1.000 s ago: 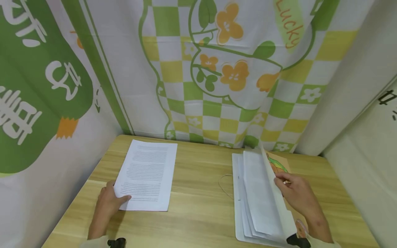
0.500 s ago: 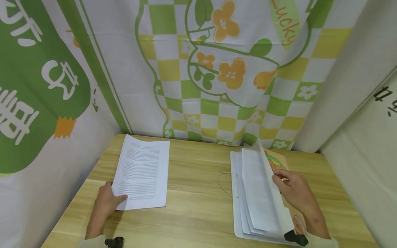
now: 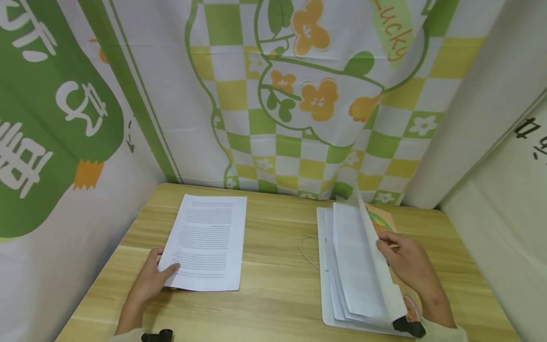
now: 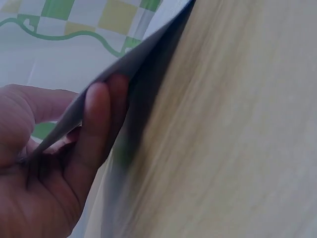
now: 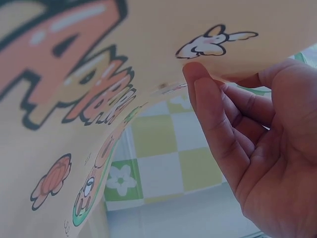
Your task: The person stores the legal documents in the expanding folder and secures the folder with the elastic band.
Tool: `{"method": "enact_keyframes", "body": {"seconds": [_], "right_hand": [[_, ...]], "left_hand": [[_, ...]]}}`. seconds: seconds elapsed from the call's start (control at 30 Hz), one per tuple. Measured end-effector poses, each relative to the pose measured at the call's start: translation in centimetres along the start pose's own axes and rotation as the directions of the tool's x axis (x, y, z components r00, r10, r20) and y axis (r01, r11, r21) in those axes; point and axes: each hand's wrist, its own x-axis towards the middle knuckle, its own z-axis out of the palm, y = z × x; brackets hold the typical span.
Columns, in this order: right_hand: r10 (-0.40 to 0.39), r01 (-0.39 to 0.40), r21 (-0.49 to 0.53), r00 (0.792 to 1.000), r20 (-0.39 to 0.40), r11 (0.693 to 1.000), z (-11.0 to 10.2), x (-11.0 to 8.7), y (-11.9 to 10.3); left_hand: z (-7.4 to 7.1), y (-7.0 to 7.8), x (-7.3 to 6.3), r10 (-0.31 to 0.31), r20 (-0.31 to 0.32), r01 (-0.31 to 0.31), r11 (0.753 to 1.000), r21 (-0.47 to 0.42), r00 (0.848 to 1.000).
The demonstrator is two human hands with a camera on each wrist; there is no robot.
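On the left of the head view my left hand [image 3: 147,278] holds a printed sheet of paper [image 3: 205,242] at its lower left edge. The thumb lies on the printed face; in the left wrist view the fingers [image 4: 96,114] curl beneath the sheet, which is lifted above the table there. To the right, an open document folder [image 3: 325,304] has several white papers [image 3: 354,266] inside. My right hand [image 3: 406,259] pinches the edge of its raised cover [image 5: 153,44]. Cartoon pictures and lettering decorate the cover's tan outer side.
Both things are over a wood-grain table [image 3: 273,280]. A thin cord loop [image 3: 305,251] sticks out from the folder's left side. Behind the table hangs a checked, flowered curtain [image 3: 295,156], with more pale cloth at both sides.
The printed sheet tips up and shifts left, then comes back to the right and lies flatter, with the left hand still on it. The right hand and folder cover stay nearly still.
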Motion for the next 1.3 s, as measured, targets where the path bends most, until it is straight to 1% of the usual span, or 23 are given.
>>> {"method": "enact_keyframes", "body": {"seconds": [0.03,0.1,0.23,0.4,0.53,0.63,0.8,0.93,1.1,1.17,1.3], "right_hand": [[0.001,-0.001,0.001,1.000,-0.001,1.000,0.0,0.0,0.0],[0.001,-0.001,0.000,1.000,-0.003,1.000,0.0,0.0,0.1],[-0.002,0.002,-0.005,1.000,-0.007,1.000,0.0,-0.1,0.1],[0.011,-0.011,-0.002,1.000,0.000,1.000,-0.1,-0.2,0.1],[0.008,-0.008,-0.003,1.000,-0.002,1.000,0.0,-0.2,0.1],[0.004,-0.004,0.006,1.000,-0.004,1.000,0.1,-0.1,0.0],[-0.016,0.016,0.006,1.000,-0.019,1.000,0.4,-0.1,-0.1],[-0.004,0.004,0.001,1.000,-0.026,1.000,0.4,-0.1,-0.1],[-0.002,0.002,0.015,1.000,-0.010,1.000,0.7,0.1,-0.1],[-0.008,0.008,0.011,1.000,-0.013,1.000,0.8,0.2,-0.1],[-0.012,0.012,0.005,1.000,-0.018,1.000,0.9,0.2,0.0]], "left_hand": [[0.1,-0.1,0.0,-0.004,0.012,0.004,0.999,-0.044,1.000],[0.2,-0.1,-0.1,-0.007,0.028,0.009,0.995,-0.098,1.000],[0.3,0.0,-0.2,0.007,0.055,0.003,0.984,-0.176,0.998],[0.6,0.1,-0.3,0.037,0.060,-0.020,0.968,-0.251,0.998],[0.8,0.1,-0.4,0.065,0.056,-0.044,0.949,-0.312,0.996],[1.0,0.1,-0.6,0.083,0.061,-0.058,0.940,-0.336,0.995],[1.6,0.2,-0.7,0.103,0.077,-0.070,0.932,-0.355,0.992],[2.2,0.5,-0.6,0.123,0.096,-0.080,0.926,-0.369,0.988],[2.8,0.7,-0.8,0.126,0.094,-0.077,0.906,-0.416,0.988],[3.1,0.8,-0.9,0.129,0.101,-0.073,0.897,-0.436,0.987],[4.0,1.4,-1.0,0.128,0.124,-0.058,0.887,-0.457,0.984]]}}
